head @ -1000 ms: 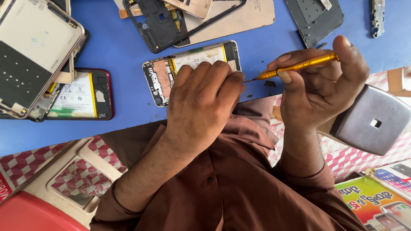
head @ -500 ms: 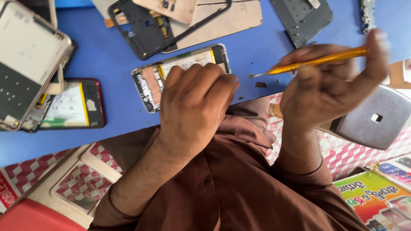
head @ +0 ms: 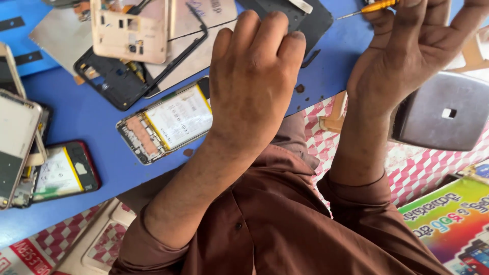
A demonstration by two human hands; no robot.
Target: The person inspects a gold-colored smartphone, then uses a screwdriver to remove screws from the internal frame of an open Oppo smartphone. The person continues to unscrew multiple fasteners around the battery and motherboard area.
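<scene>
Left hand (head: 254,81) lies flat, fingers together, pinning the opened phone (head: 168,119) steady on the tabletop (head: 86,127); right hand (head: 407,56) pinches a yellow screwdriver (head: 374,7), raised clear.

Two bare hands, left hand (head: 254,86), right hand (head: 402,66), no rings or gloves, forearms uncovered, brown long-sleeved garment (head: 275,219), sleeves pushed up the forearms, cuffs bunched and creased, one small dark button on the fabric

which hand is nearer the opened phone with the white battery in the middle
Left. The left hand lies over the right end of the opened phone on the blue table; the right hand is off to the right, holding a yellow screwdriver.
</scene>
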